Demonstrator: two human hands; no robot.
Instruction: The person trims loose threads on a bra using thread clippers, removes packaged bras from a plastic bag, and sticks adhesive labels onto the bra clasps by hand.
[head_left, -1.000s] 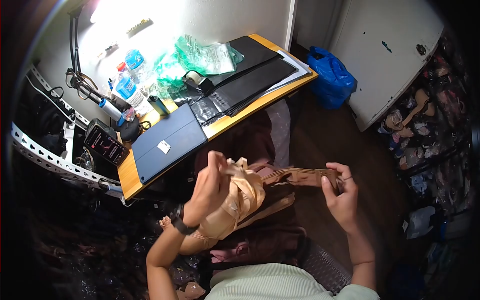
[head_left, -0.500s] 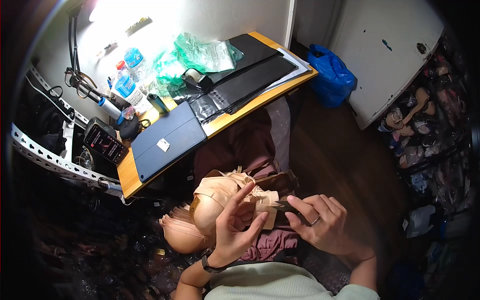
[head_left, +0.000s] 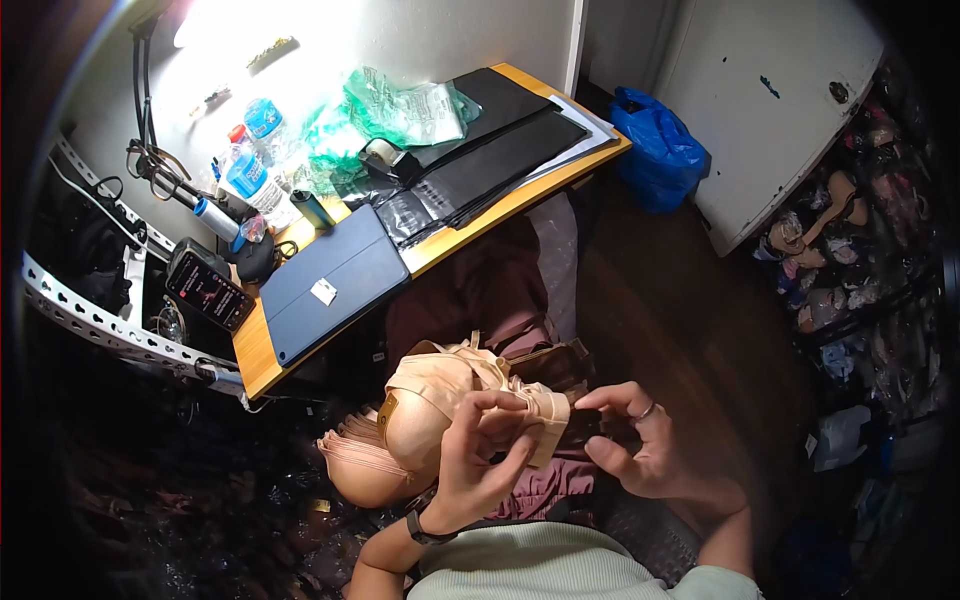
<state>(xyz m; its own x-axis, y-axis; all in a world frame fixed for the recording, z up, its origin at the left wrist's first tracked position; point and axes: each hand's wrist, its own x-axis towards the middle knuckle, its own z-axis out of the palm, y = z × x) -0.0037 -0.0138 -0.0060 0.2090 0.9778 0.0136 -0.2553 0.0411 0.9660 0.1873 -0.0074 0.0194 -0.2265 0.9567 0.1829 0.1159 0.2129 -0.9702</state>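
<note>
A beige bra with smooth moulded cups lies on my lap, a small gold-brown tag on its side. My left hand, wearing a dark wristband, pinches the fabric band at the bra's right end. The tip of my right hand's index finger reaches that band's end; its thumb is apart, below. Something dark shows within the curled right fingers, too unclear to name. Under the bra, more stacked beige cups rest to the left.
A wooden desk stands ahead, bearing a blue tablet case, a phone, water bottles, a tape dispenser and black plastic sheets. A blue bag sits beside it. Wrapped items fill the right-hand shelves.
The pointed dark tool seen in my right hand no longer shows clearly. My left fingers have closed on the band, and my right index finger has come to its end.
</note>
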